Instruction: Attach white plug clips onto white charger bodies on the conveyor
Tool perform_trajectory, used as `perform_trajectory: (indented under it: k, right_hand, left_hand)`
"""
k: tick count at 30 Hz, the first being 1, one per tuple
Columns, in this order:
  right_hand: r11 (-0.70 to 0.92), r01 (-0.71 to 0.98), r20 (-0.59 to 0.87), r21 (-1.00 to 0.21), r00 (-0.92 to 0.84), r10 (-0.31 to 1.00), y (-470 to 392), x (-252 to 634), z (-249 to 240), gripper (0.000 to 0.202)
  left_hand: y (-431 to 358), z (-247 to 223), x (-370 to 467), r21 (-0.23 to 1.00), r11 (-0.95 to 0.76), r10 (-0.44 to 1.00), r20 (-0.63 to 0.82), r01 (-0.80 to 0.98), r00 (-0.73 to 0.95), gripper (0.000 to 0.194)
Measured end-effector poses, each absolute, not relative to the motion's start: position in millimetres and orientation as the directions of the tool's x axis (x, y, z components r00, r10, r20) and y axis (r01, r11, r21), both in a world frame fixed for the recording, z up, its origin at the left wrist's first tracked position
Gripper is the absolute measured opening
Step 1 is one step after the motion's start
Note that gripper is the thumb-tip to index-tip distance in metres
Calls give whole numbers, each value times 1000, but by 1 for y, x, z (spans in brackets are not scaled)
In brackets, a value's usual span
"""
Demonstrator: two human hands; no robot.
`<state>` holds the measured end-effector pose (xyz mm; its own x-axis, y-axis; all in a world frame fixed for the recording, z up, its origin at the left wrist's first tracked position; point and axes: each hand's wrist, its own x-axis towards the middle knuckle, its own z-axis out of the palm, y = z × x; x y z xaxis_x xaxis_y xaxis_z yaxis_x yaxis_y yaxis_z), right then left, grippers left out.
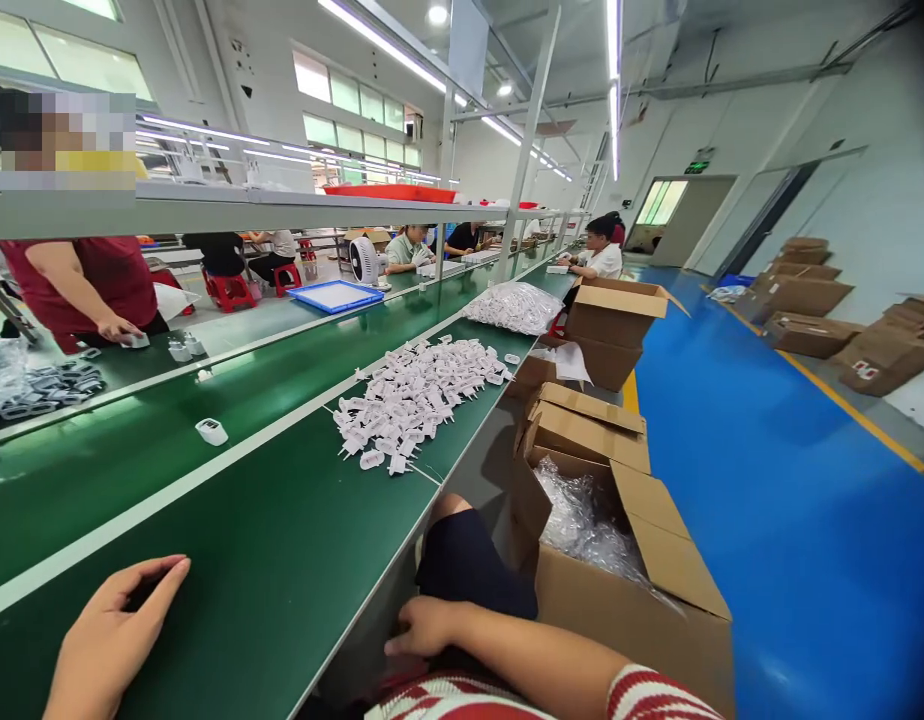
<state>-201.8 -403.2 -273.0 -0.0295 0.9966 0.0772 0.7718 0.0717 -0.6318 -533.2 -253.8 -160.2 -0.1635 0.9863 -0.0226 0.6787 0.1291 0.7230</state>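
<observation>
- Hanging over the near left part of the green table [282,570], the left hand [113,640] has its thumb and index finger bent into a loop. Their tips overlap in view, so whether they meet is not clear; nothing shows between them.
- The loose white piece [211,431] is the thing nearest to this hand. It lies apart from the fingertips, forward of them and slightly right, across the white strip [229,457]. Its long axis slants from far left to near right.
- The pile of white parts [421,395] rests farther up the table, forward and well to the right of the left hand. It stretches lengthwise along the table, while its single parts point every way.
- The right hand [424,628] is low, beside the table edge and close to the dark shorts [469,565]. Its fingers look bent, but I can't make out whether they hold anything.
- In view, the right hand is nearer to the pile, which lies almost straight ahead of it; the left hand is nearer to the loose piece.
- Beyond the pile sits a filled clear bag [518,307]. To the right of the right hand stands a cardboard box [634,620] with crumpled clear plastic [586,520] inside.
</observation>
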Motion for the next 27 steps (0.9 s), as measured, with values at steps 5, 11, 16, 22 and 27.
perform_trajectory:
  k: [5, 11, 16, 22, 27]
  right_hand:
    - [49, 641, -25, -766, -106, 994, -422, -159, -250, 15]
    - [12, 629, 194, -777, 222, 956, -411, -139, -212, 42]
    - [-2, 830, 362, -557, 245, 900, -355, -126, -219, 66]
    - [38, 902, 409, -430, 157, 899, -305, -125, -218, 65]
    - [186, 794, 499, -579, 164, 851, -291, -125, -210, 44]
  left_hand:
    - [-250, -163, -535, 720, 122, 988, -25, 683, -150, 29]
    - [-254, -167, -529, 751, 41, 991, 52, 659, -121, 32]
    - [-251, -173, -524, 916, 110, 968, -10, 386, -251, 49]
    - [-178, -165, -521, 891, 224, 877, -8, 395, -480, 61]
    - [-90, -152, -515, 766, 265, 866, 78, 586, -493, 81]
